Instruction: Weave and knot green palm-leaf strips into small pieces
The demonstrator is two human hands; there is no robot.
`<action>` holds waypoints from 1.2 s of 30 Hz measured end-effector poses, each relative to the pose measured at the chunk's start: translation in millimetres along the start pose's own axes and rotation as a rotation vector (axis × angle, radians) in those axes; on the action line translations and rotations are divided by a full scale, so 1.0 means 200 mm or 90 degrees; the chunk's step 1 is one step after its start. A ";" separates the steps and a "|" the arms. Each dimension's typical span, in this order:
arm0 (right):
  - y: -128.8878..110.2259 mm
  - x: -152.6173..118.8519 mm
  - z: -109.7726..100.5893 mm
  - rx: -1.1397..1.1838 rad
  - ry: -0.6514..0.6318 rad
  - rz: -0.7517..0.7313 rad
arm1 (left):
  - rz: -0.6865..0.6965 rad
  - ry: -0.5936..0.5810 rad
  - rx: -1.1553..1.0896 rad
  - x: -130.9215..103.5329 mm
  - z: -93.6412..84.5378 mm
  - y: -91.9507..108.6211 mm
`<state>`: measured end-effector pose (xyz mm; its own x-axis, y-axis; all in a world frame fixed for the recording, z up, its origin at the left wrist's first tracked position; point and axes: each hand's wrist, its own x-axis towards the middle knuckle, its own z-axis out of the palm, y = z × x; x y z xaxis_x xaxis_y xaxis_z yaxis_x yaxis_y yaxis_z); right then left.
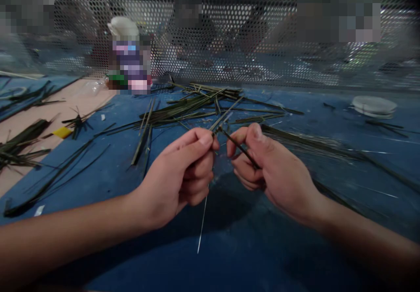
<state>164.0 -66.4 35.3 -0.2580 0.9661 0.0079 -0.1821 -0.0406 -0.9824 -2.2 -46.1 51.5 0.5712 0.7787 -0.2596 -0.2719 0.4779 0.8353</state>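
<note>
Silver wire (202, 224) hangs below the left hand (187, 169), which pinches the tip of a dark strip (244, 152); the right hand (278, 167), loosely curled, grips its length. Work looks partway: loose strips (190, 103) lie heaped beyond.

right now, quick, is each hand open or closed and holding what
Left hand: closed in a pinch; exactly what sits between the fingertips is too small to tell.
Right hand: closed, holding a thin dark stem.
</note>
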 end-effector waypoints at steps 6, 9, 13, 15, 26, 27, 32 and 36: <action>0.05 0.00 0.00 -0.007 -0.018 -0.004 | 0.052 0.031 0.036 0.03 -0.03 0.06; 0.03 0.03 -0.02 -0.101 -0.025 0.004 | 0.041 0.026 0.045 0.04 -0.04 0.07; -0.03 0.05 -0.06 -0.251 -0.042 -0.022 | -0.008 0.002 0.079 0.04 -0.04 0.06; -0.06 0.05 -0.08 -0.256 -0.021 -0.053 | -0.022 0.009 0.087 0.03 -0.02 0.05; -0.09 0.02 -0.03 -0.094 0.075 0.040 | -0.067 0.047 0.120 -0.02 0.05 0.06; -0.08 0.02 -0.03 -0.087 0.080 0.037 | -0.064 0.044 0.119 -0.02 0.05 0.06; -0.06 0.00 -0.01 -0.065 0.084 0.003 | -0.061 0.030 0.118 -0.02 0.06 0.05; -0.03 0.00 -0.01 -0.064 0.071 -0.025 | -0.066 0.029 0.126 -0.02 0.06 0.06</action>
<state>167.1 -65.4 41.6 -0.1439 0.9891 0.0315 -0.0928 0.0182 -0.9955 1.5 -48.5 67.6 0.5507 0.7498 -0.3667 -0.0538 0.4703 0.8809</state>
